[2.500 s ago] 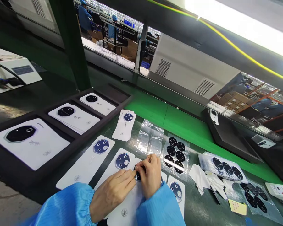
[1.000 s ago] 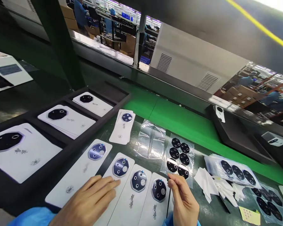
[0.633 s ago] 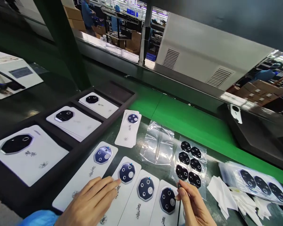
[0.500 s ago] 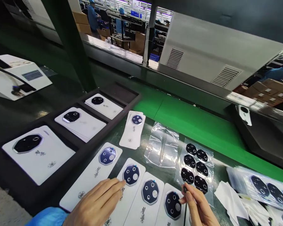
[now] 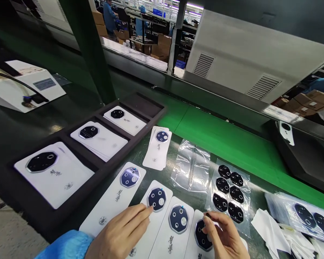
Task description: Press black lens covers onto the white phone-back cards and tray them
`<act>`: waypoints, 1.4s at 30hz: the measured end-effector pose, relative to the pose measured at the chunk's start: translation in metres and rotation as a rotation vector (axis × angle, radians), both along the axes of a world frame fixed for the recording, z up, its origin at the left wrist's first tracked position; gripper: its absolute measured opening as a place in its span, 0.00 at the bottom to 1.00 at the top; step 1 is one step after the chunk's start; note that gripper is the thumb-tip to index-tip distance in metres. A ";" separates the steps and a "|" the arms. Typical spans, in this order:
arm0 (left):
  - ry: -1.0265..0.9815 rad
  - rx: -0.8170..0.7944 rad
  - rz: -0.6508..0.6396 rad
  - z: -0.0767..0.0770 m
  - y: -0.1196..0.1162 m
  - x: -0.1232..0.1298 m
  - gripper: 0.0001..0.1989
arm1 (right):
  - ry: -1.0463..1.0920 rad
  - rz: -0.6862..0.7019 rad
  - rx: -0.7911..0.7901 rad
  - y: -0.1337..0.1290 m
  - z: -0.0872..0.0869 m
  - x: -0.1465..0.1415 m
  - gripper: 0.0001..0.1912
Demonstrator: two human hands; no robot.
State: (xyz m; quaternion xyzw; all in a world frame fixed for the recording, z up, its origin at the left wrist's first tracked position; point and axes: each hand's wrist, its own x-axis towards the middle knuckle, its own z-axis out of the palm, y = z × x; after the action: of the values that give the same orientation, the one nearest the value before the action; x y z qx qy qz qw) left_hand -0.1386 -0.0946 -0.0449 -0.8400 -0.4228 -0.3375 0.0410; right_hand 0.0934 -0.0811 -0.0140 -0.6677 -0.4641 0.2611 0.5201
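Observation:
My left hand [image 5: 121, 230] lies over a white phone back panel [image 5: 147, 230], fingers stretched out and close together. Its fingertips touch the edge of that panel's dark blue octagonal camera plate [image 5: 157, 199]. In my right hand [image 5: 221, 235] thumb and forefinger pinch a thin dark stick-like tool [image 5: 208, 214], mostly hidden by the fingers. That hand is over the rightmost fully visible panel and partly covers its camera plate [image 5: 201, 233]. Between the hands lies another white panel [image 5: 166, 235] with a similar plate [image 5: 178, 218]. To the left is one more panel [image 5: 110, 201].
A black compartment tray [image 5: 104, 166] with white panels stands at left. Behind the row are stacked panels [image 5: 157, 153], a clear plastic sheet [image 5: 191, 165] and a sheet of black octagonal pieces [image 5: 216, 187]. White cloths [image 5: 268, 230] and bagged pieces [image 5: 299, 212] lie at right.
The view has shifted slightly, so the bench items appear further right. My right hand has moved left over the camera plate, and the tool's shaft is now hidden. My left hand stays by its panel.

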 end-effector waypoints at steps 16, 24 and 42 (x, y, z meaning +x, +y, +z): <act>-0.026 0.133 0.036 0.018 0.005 0.002 0.21 | 0.024 0.216 0.003 0.003 -0.016 0.025 0.15; -0.016 0.150 0.070 0.017 0.004 0.005 0.20 | -0.211 0.407 0.012 0.003 0.010 -0.001 0.08; 0.051 0.176 0.067 0.019 0.005 0.005 0.22 | -0.756 0.485 0.321 0.028 -0.018 -0.082 0.11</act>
State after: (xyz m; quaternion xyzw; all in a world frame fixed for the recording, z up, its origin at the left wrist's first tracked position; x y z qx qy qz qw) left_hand -0.1332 -0.0897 -0.0260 -0.8268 -0.4183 -0.3503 0.1367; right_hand 0.0114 -0.0533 -0.0317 -0.4996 -0.7978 0.0389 0.3353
